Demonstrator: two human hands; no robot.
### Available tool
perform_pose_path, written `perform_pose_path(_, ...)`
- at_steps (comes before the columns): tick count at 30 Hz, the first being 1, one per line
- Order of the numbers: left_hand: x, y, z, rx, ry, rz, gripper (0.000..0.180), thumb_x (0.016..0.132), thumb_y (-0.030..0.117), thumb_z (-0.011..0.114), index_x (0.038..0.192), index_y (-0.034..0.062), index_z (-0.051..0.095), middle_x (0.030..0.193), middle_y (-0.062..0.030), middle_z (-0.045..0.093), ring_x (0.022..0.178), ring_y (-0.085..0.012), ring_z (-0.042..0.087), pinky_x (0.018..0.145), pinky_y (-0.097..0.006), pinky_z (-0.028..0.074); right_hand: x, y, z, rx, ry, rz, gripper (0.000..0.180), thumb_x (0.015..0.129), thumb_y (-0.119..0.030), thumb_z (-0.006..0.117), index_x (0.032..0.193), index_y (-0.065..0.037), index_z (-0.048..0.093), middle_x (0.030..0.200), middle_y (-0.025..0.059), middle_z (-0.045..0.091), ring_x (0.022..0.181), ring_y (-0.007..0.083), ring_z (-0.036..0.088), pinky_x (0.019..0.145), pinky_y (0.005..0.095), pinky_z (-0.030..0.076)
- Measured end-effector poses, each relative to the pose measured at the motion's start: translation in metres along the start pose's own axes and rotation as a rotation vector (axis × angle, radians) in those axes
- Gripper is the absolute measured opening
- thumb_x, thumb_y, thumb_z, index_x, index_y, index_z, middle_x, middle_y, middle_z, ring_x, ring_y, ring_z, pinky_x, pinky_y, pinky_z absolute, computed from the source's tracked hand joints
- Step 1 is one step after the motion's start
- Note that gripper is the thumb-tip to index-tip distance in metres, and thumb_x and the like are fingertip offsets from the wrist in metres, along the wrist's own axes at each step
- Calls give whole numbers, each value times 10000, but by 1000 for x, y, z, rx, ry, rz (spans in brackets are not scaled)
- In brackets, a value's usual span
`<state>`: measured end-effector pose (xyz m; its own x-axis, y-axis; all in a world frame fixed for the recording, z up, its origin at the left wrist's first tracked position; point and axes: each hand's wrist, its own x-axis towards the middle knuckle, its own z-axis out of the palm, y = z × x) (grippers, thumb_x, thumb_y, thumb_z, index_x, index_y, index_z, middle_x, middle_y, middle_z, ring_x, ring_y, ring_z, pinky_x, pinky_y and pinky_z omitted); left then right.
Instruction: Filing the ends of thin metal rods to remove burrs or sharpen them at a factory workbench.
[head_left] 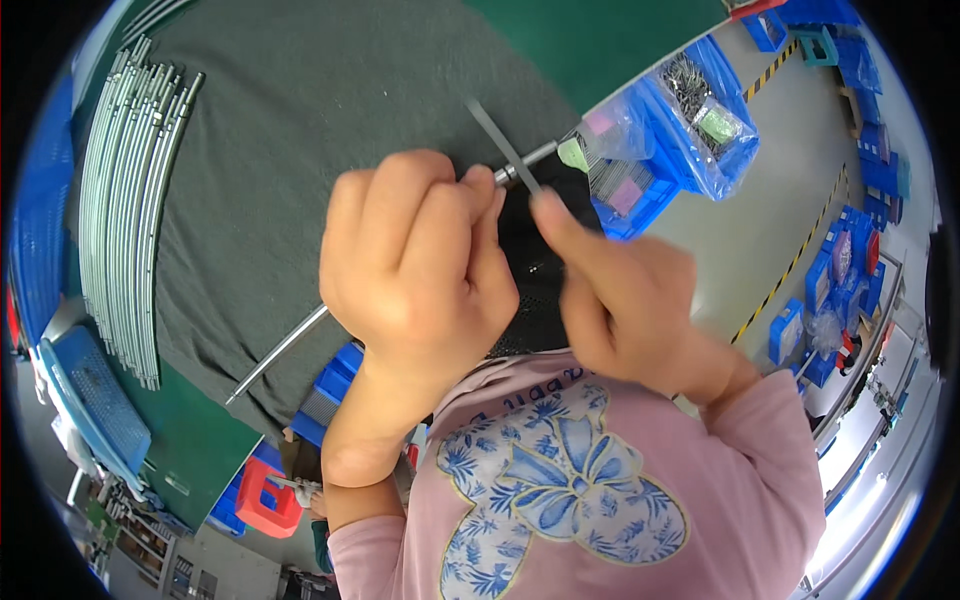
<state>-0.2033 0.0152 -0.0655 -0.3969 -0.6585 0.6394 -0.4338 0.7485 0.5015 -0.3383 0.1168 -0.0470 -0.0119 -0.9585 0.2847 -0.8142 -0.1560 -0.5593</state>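
Note:
My left hand [408, 245] is closed in a fist around a long thin metal rod [280, 350]. The rod slants from the lower left, through the fist, to its stepped end at the upper right. Pinched in my right hand [635, 300] is a thin flat grey file [493, 132], slightly smeared by motion. It crosses the rod just beyond my left fingers and appears to touch it. My right thumb lies along the file's near end. The rod's middle is hidden inside my left hand.
Several similar metal rods [125, 230] lie side by side on the dark cloth [270, 150] at left. Blue bins [650, 205] with small metal parts and plastic bags stand at the right table edge. A blue basket [95, 400] and a red stool [268, 500] are at lower left.

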Motion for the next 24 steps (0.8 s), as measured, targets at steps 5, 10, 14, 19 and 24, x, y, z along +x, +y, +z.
perform_pose_path(5,1,3,-2,14,-21,2,148,616,-16,704,679,44,585,719,-48,546,593,-221,480,487,-307,392,10,1,-9,115,-17,32,471,724,100,542,1178,0,615,674,103,616,432,218,517,423,319,388)
perform_pose_path(10,-1,3,-4,16,-35,-34,147,619,-25,706,677,41,588,721,-49,550,592,-217,480,485,-304,385,-3,-8,-27,86,-206,127,450,736,96,539,1173,10,603,698,91,632,451,230,539,423,324,396)
perform_pose_path(14,2,4,-1,8,-22,-12,154,605,-26,706,678,43,589,721,-47,551,591,-216,480,484,-303,385,11,-2,-14,117,-56,37,472,718,95,550,1180,15,599,663,86,604,435,217,515,418,313,380)
perform_pose_path(19,1,0,-3,0,-28,-9,156,598,-24,703,681,44,590,717,-47,547,587,-217,476,479,-304,382,-20,4,8,-13,5,-18,485,701,35,577,1184,4,600,594,32,523,415,168,466,400,297,360)
perform_pose_path(24,1,1,-3,8,-23,9,159,597,-24,701,677,44,582,713,-47,544,580,-218,472,475,-305,379,13,14,35,18,269,-125,467,647,18,563,1106,8,654,493,-23,403,370,129,385,373,277,327)
